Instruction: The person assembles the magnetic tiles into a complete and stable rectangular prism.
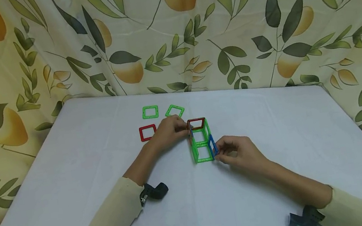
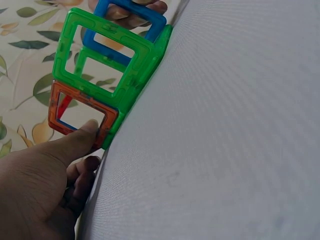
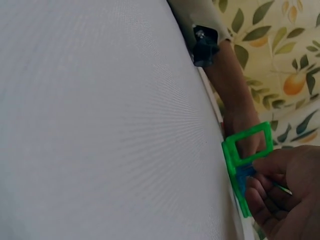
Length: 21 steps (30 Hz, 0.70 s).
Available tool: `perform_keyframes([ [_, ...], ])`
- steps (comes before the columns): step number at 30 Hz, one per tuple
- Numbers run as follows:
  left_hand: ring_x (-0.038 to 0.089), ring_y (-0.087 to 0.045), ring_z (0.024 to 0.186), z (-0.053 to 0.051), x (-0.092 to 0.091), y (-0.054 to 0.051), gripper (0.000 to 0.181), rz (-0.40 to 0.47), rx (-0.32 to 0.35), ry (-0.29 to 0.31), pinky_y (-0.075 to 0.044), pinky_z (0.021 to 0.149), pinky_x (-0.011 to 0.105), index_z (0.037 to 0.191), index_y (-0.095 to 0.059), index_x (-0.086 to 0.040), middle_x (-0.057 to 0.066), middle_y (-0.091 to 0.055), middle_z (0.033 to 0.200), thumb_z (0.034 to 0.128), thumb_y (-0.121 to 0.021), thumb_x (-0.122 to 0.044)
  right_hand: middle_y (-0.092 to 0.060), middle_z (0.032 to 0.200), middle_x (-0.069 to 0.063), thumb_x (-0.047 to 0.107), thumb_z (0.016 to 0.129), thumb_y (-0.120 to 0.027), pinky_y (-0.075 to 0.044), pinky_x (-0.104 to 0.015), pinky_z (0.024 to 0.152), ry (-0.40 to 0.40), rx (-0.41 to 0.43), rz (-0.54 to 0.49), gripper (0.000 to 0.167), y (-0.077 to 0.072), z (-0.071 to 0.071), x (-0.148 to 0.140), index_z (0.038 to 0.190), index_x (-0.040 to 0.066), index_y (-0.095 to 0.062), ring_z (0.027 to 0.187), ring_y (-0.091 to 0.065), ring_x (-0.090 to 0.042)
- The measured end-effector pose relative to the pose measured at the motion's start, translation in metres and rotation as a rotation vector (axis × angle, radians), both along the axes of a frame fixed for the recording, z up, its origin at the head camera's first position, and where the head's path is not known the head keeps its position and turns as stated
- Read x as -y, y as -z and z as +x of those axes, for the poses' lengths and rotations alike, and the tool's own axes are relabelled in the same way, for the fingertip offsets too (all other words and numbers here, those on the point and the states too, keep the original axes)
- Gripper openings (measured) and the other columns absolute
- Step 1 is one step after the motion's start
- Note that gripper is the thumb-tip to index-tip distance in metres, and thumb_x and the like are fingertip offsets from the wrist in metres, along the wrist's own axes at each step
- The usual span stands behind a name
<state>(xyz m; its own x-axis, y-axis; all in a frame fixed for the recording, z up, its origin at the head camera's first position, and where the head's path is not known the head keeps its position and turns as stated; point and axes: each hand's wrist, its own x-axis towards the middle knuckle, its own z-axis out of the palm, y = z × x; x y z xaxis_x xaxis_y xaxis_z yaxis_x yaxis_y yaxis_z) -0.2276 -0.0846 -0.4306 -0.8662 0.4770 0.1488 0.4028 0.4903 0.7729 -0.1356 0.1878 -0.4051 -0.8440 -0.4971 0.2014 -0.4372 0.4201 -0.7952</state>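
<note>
An open box-like frame of magnetic tiles stands on the table, with green square tiles (image 1: 204, 160) along its base and sides. A red-orange tile (image 1: 196, 120) forms its far end. My left hand (image 1: 170, 132) grips the far left corner; in the left wrist view its thumb lies on an orange tile (image 2: 82, 93) in the side wall. On the right near side, my right hand (image 1: 242, 150) pinches a blue tile (image 1: 214, 144), which stands upright against the green base. In the right wrist view the fingers partly cover that blue tile (image 3: 243, 175).
Beyond the left hand lie two loose green tiles (image 1: 151, 117) and a red tile (image 1: 147, 126), partly hidden by that hand. A white cloth covers the table (image 1: 101, 149). Behind it hangs a patterned curtain (image 1: 161, 33). Each wrist carries a small black camera (image 1: 158, 191).
</note>
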Motion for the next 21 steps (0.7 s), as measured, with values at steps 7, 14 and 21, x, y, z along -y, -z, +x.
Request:
perform_keyframes([
  [7,0.019,-0.058,0.101,-0.0017,-0.0005,0.0007,0.018,0.004,0.007,-0.001,-0.048,0.087,0.033,0.115,-0.082,-0.008,0.002,-0.066,0.106,0.0983,-0.076,-0.012,-0.072,0.092,-0.001,-0.004,0.087,-0.082,-0.058,-0.027,0.076,0.002,0.001,0.010,0.017,0.0006,-0.0012,0.0001,0.100,0.002,-0.074,0.081,-0.066,-0.016],
  [14,0.018,-0.058,0.102,-0.0010,-0.0012,0.0006,0.019,0.000,0.005,-0.003,-0.049,0.088,0.033,0.115,-0.082,-0.007,0.003,-0.066,0.106,0.0980,-0.077,-0.012,-0.072,0.091,0.000,-0.003,0.087,-0.083,-0.058,-0.027,0.075,0.016,0.009,0.015,0.017,0.0006,-0.0003,-0.0005,0.100,0.002,-0.073,0.081,-0.066,-0.016],
  [21,0.019,-0.058,0.101,-0.0002,-0.0007,0.0000,0.019,-0.003,0.002,-0.003,-0.049,0.087,0.033,0.115,-0.081,-0.007,0.003,-0.066,0.106,0.0983,-0.076,-0.013,-0.072,0.090,0.000,-0.004,0.086,-0.083,-0.058,-0.026,0.074,0.007,0.008,0.024,0.018,0.0009,-0.0006,-0.0011,0.100,0.003,-0.073,0.080,-0.067,-0.015],
])
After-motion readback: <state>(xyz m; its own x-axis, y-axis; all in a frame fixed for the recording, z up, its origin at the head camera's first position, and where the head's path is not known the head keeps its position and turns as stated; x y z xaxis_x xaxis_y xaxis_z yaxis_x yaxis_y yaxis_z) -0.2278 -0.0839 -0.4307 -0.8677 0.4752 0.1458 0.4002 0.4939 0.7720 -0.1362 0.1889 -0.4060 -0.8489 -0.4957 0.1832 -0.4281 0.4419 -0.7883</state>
